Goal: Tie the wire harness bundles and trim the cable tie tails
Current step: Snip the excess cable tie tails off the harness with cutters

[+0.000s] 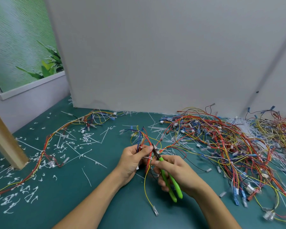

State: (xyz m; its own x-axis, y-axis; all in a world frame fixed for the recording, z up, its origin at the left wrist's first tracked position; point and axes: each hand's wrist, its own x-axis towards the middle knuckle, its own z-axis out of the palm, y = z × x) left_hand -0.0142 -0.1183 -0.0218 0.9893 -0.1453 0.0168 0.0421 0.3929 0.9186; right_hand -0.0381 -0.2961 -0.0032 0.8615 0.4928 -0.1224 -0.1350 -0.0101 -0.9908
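Over the green surface (122,212), my left hand (133,160) grips a wire harness bundle (144,138). My right hand (177,171) holds green cutters (165,177), tips seemingly at a tie tail. Trimmed tails (23,192) and a tied harness (45,146) lie left; a big untied pile (229,142) remains right.

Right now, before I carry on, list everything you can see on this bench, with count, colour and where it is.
held wire harness: one, red, yellow and blue, centre
flush cutters: one, green handles, nose at that harness
harness pile: one heap, mixed colours, right
tied harness: at least one, red and yellow, left
cut tie tails: many, white, scattered left
loose cable ties: several, white, mid-mat
work mat: one, teal, under everything
partition board: one, grey, behind
wooden post: one, pale, far left
plant poster: one, green, upper left
left hand: one, gripping the held wire harness
right hand: one, gripping the flush cutters
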